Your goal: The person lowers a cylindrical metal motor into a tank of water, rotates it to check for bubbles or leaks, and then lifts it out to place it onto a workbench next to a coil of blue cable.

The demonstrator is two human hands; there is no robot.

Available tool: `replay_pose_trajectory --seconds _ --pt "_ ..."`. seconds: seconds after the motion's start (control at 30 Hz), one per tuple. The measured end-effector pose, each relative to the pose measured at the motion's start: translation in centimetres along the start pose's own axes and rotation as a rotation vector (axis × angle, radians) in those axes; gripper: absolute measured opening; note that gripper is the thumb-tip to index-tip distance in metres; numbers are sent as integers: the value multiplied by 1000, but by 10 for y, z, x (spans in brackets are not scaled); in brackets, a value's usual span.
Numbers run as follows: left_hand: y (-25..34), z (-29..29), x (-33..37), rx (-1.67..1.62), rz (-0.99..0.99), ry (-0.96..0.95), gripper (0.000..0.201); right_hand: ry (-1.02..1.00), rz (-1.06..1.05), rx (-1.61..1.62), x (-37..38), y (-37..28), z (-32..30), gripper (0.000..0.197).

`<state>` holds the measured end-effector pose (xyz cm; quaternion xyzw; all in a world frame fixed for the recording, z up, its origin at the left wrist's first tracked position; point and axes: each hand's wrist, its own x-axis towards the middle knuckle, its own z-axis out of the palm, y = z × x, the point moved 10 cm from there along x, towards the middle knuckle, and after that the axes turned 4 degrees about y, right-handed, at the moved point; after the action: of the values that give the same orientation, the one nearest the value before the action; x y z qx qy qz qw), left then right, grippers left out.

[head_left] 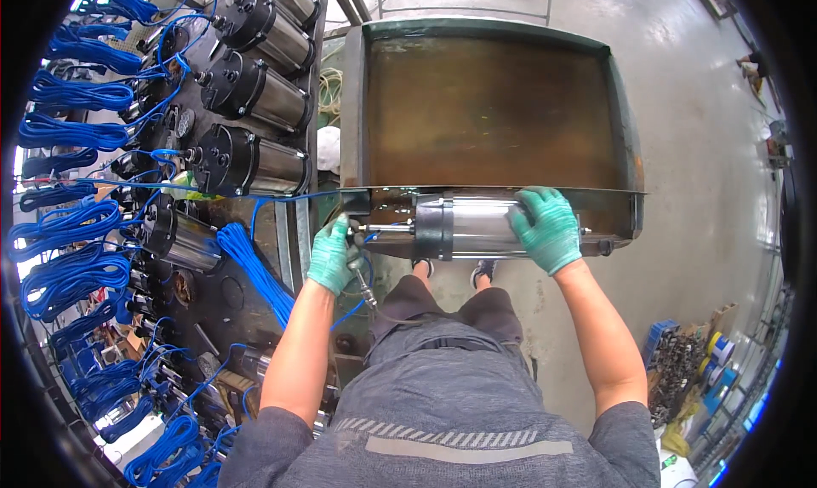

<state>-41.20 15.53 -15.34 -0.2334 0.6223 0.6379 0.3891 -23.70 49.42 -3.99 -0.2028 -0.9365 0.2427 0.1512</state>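
A shiny steel cylinder (485, 220) with a black end cap (434, 226) and a thin shaft lies level across the near edge of a metal tank. My right hand (545, 230), in a green glove, is curved over its right end. At the left, my gloved left hand (332, 256) is closed around the shaft's outer end. A metal hose fitting (365, 285) hangs just below that hand, its hose running toward my waist. What my left fingertips press on is partly hidden.
The tank (625, 122) holds brownish liquid (489, 105). On the left bench stand several similar steel cylinders (274, 101) with coiled blue cables (72, 131). A blue cable bundle (255, 271) lies beside my left forearm. Bins and parts (681, 360) stand at the lower right.
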Motion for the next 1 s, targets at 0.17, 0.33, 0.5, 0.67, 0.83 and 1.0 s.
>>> replay_pose_trajectory --seconds 0.17,0.33,0.5,0.67,0.83,1.0 --pt "3 11 3 155 -54 -71 27 59 12 -6 0 0 -1 18" --pt "8 15 4 219 -84 -55 27 26 19 -25 4 -2 0 19" --pt "5 19 10 284 -82 -140 24 -6 12 -31 4 -2 4 21" --pt "6 22 9 319 -56 -101 24 -5 27 -31 5 0 5 22" --pt "11 20 11 356 27 -64 25 6 25 -32 5 -1 4 25" --pt "9 19 15 385 52 -61 26 3 57 -19 6 0 2 27"
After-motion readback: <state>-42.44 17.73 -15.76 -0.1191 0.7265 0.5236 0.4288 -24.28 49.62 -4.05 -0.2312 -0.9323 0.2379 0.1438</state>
